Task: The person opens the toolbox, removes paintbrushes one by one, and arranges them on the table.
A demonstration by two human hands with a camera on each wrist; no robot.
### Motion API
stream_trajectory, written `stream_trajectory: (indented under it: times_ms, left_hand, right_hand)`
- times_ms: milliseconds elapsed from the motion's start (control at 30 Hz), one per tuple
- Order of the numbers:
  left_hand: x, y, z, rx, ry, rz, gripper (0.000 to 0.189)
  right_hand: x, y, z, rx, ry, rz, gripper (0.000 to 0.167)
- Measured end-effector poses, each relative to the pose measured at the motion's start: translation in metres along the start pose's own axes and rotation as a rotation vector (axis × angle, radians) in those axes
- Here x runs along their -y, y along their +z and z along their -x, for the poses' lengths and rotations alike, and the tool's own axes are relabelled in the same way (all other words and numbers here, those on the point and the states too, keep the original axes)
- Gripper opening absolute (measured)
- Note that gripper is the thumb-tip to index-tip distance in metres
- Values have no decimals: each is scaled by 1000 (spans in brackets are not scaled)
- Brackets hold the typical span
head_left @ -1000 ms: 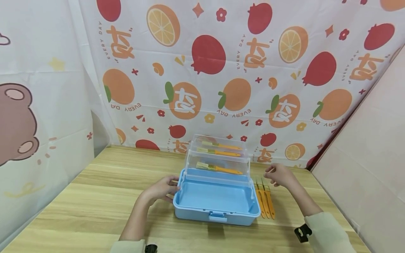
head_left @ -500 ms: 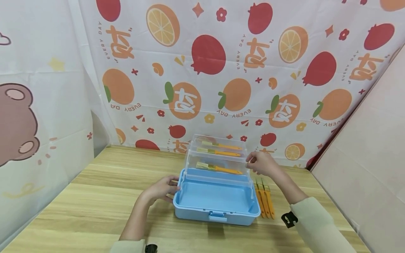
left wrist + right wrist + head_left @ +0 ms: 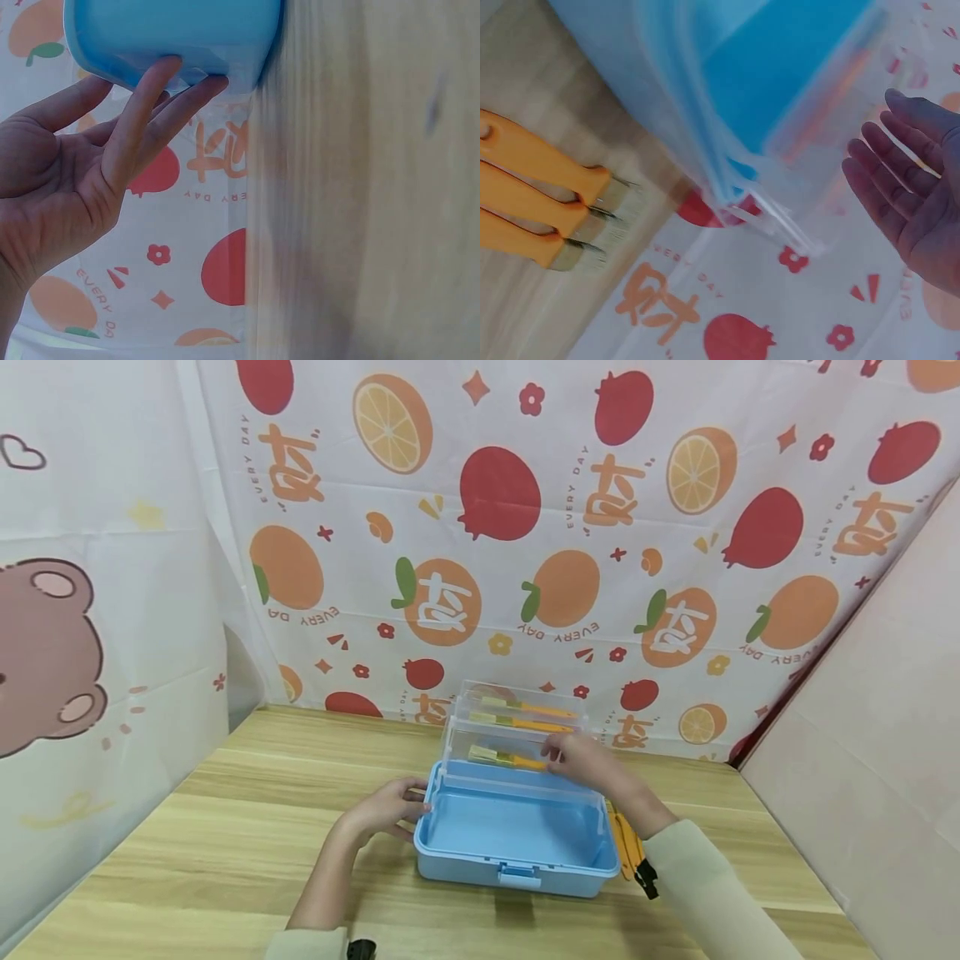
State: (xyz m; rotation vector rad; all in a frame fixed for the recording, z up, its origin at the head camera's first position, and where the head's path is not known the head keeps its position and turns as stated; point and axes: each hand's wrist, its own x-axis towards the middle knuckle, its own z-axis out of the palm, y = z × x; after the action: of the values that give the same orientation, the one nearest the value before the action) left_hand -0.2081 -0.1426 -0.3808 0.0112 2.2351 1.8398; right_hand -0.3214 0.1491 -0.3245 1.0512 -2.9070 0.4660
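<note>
A blue toolbox [image 3: 480, 870] stands open, with tiered clear plastic trays [image 3: 517, 787] raised at its back. On the trays lie three paintbrushes with orange handles; the lowest paintbrush [image 3: 491, 755] has its handle end behind my right hand. That right hand [image 3: 588, 764] reaches over the right part of the lowest tray, its fingers loosely bent beside the handle in the head view. The right wrist view shows the fingers spread. My left hand [image 3: 382, 810] rests its extended fingers [image 3: 135, 112] against the toolbox's left side.
On the wooden table [image 3: 225, 827], several more orange-handled paintbrushes [image 3: 540, 157] lie side by side right of the toolbox, partly hidden by my right sleeve [image 3: 697, 877]. A fruit-print cloth [image 3: 495, 568] hangs right behind the trays. White panels flank the table.
My right hand has moved left from above the paintbrushes on the table to the lowest tray. The left hand stays against the toolbox. The head view has shifted slightly.
</note>
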Motion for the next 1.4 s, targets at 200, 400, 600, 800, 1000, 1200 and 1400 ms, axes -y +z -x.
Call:
stream_trajectory:
  times_ms: [200, 400, 600, 800, 1000, 1200, 1400]
  left_hand:
    - [1, 2, -2, -2, 1, -1, 41]
    - [2, 2, 1, -8, 6, -3, 42]
    - [2, 1, 2, -1, 4, -10, 42]
    - [2, 1, 2, 4, 7, -6, 42]
    - [2, 2, 1, 0, 3, -8, 42]
    - [1, 3, 1, -19, -9, -3, 40]
    - [0, 3, 2, -11, -3, -9, 41]
  right_hand:
    - [-7, 17, 0, -28, -102, 42, 27]
    - [-10, 26, -7, -34, -146, 26, 34]
    - [-7, 33, -13, -30, -112, 105, 30]
    - [0, 33, -11, -44, -103, 161, 30]
    - [2, 29, -7, -69, -116, 194, 32]
    - [1, 24, -4, -93, -162, 185, 34]
    - [4, 14, 3, -122, -175, 119, 42]
